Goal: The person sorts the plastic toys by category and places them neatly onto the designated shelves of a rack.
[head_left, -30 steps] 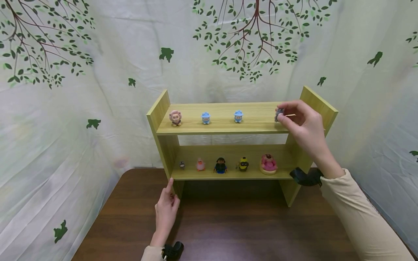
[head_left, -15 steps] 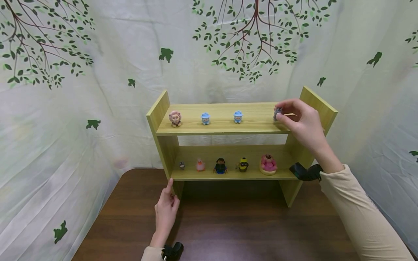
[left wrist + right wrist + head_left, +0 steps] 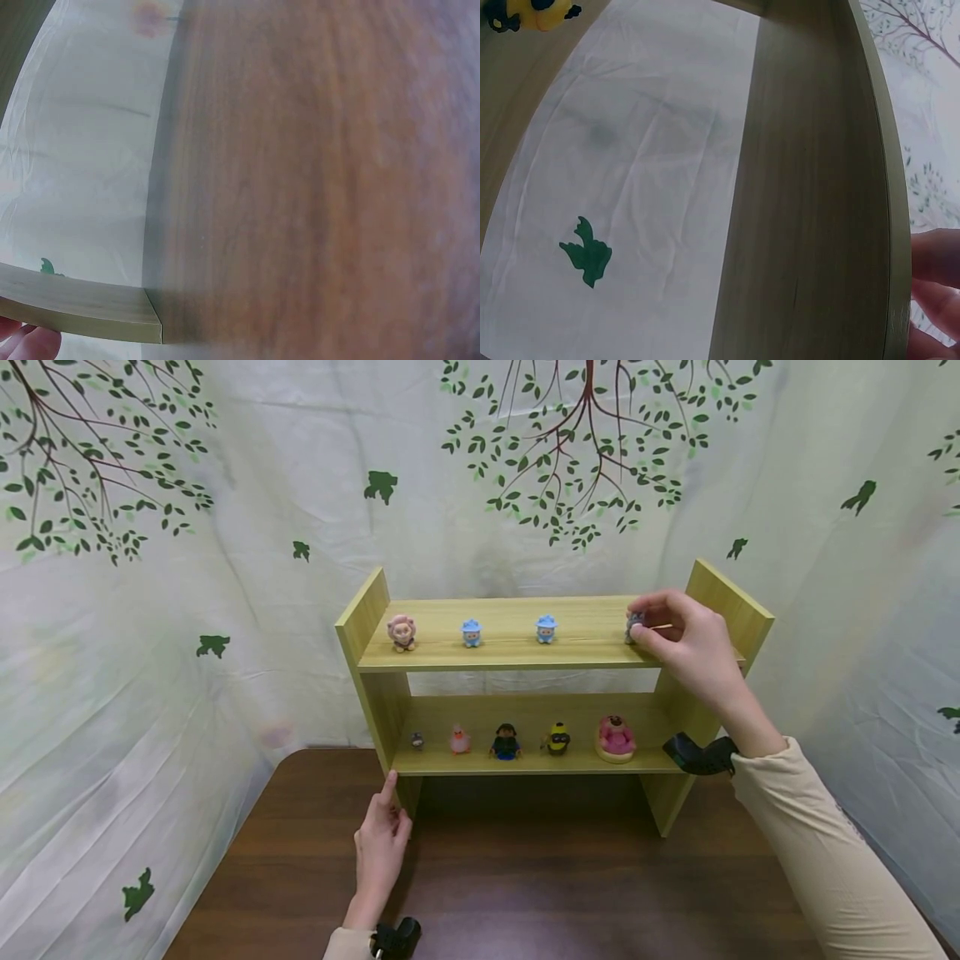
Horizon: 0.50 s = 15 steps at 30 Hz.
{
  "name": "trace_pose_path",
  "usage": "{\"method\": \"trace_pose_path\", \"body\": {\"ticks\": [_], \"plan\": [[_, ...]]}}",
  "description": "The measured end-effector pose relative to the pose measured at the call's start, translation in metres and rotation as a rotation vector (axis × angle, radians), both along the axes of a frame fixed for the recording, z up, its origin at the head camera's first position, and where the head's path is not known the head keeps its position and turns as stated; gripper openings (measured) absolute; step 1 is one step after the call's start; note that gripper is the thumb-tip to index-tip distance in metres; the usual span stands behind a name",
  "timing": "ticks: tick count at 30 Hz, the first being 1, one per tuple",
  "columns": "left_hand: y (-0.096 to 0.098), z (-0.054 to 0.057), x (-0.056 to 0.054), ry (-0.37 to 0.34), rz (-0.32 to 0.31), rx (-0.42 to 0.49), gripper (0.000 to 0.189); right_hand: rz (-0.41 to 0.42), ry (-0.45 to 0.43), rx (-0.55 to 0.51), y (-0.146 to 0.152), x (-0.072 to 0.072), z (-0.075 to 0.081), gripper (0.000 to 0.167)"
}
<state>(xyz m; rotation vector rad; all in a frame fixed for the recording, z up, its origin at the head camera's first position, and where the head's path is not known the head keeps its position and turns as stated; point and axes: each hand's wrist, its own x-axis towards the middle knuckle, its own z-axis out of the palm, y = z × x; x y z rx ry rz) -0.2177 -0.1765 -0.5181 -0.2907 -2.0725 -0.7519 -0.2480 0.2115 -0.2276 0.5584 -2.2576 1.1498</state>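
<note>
On the right of the upper board, my right hand [image 3: 693,647] pinches a small grey figurine [image 3: 634,627] between thumb and fingers; the fingers cover part of it. Its base is close over the board of the wooden shelf [image 3: 480,664]. To its left stand two blue-hatted figurines [image 3: 546,629] and a pink-hooded figurine [image 3: 402,632], spaced in a row. My left hand [image 3: 381,847] is at the shelf's lower left, its straight index finger touching the front edge of the side panel. Fingertips [image 3: 37,345] show against that panel in the left wrist view.
Along the lower board stand a tiny grey figurine [image 3: 417,741], a pink one [image 3: 460,740], a dark-haired one [image 3: 506,742], a yellow-and-black one [image 3: 557,738] and a pink bear [image 3: 617,739]. Side panels [image 3: 727,589] rise above the upper board. The shelf stands on a brown table [image 3: 525,877].
My right hand has shifted slightly left along the upper board with the grey figurine in its fingers. The left hand stays at the side panel.
</note>
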Motion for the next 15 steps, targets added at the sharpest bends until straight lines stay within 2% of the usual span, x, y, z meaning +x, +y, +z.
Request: {"method": "trace_pose_path", "body": {"ticks": [11,15], "plan": [[-0.0006,-0.0010,-0.0004,-0.007,-0.001,-0.008,0.084,-0.006,-0.009,0.010,0.0002,-0.0006,-0.0019,0.023],[-0.0003,-0.0002,-0.0006,0.010,0.000,-0.016,0.085,0.004,-0.005,0.001,0.0007,0.0009,-0.0019,0.024]]}}
